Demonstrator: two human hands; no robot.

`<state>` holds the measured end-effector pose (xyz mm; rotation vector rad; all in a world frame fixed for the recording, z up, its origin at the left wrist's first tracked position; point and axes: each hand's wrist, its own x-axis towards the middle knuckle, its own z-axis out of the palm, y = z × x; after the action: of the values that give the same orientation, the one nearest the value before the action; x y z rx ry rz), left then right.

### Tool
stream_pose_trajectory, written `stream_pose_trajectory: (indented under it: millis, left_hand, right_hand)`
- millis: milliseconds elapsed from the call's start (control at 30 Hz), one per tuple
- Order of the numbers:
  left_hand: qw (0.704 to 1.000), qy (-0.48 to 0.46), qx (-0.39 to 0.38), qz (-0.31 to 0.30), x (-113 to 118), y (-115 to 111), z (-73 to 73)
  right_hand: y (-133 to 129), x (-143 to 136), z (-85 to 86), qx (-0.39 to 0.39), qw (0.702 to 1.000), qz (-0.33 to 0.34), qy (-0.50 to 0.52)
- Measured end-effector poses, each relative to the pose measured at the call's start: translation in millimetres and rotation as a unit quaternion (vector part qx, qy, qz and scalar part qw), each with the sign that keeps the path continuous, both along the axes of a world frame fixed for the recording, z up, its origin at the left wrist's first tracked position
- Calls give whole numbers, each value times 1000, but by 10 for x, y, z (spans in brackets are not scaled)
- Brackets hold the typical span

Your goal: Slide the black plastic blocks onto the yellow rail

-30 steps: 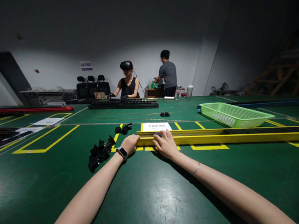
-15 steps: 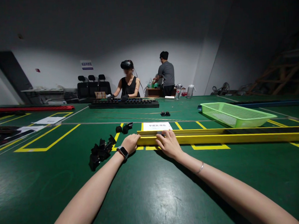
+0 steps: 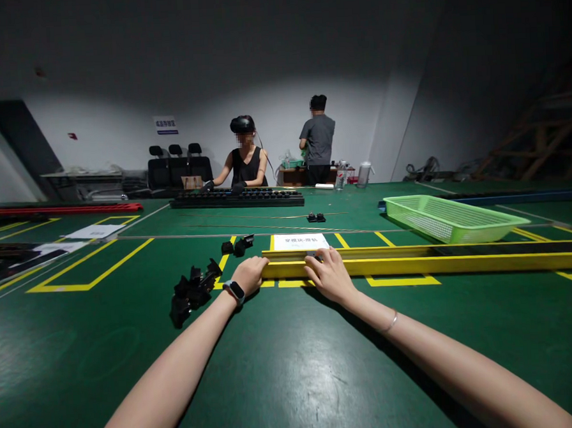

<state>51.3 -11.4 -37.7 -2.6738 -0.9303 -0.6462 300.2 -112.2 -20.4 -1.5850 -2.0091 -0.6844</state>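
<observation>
The yellow rail [image 3: 413, 267] lies on the bench [image 3: 284, 367], roughly parallel to its far edge. The left hand [image 3: 248, 276] grips the rail's end, fingers curled, near black parts [image 3: 194, 290]. The right hand [image 3: 331, 277] bends over the rail; finger closure cannot be determined.

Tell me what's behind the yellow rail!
Behind the rail I see a white sheet, a green basket and, farther back, small black pieces. The rail hides the sheet's near edge.

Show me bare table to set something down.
The green table is bare between the forearms, nearer than the yellow rail; also left of the black pieces. It's crowded where those pieces sit beside the left hand.
</observation>
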Motion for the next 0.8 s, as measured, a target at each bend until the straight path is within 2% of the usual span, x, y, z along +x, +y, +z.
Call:
stream_pose_trajectory:
  millis: [800]
  left_hand:
    - [1000, -3, -3, 7, -5, 11, -13]
  right_hand:
    - [-70, 244, -52, 22, 1000, -20, 1]
